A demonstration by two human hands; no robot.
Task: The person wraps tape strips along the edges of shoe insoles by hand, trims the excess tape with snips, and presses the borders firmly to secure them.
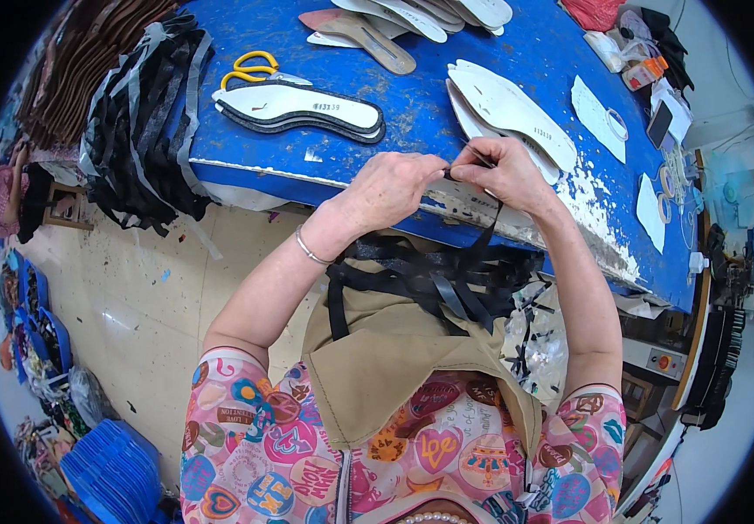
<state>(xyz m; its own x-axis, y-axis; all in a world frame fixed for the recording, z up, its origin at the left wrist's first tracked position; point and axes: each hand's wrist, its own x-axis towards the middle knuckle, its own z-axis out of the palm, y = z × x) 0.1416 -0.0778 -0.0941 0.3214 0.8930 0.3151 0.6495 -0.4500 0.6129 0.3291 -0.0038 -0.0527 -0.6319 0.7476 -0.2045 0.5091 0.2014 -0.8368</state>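
Note:
Above the table's front edge, my left hand (394, 188) and my right hand (504, 175) meet, both with fingers pinched on a thin black strip (488, 229). Its lower part hangs from my right hand toward my lap, where more black strips (429, 275) lie over the tan apron (377, 367). Just beyond my right hand is a stack of white shoe insoles (517, 109). Left of that sits a pile of white insoles with black edging (303, 109), and yellow-handled scissors (255, 68) lie against its far side. My fingers partly hide the strip's held end.
Black and grey strips (145, 122) drape over the table's left edge beside stacked brown pieces (89, 61). More insoles (412, 17) lie at the far side of the blue table (307, 166). A phone (659, 124) and tape rolls (666, 181) are at right. Blue crates (115, 472) stand lower left.

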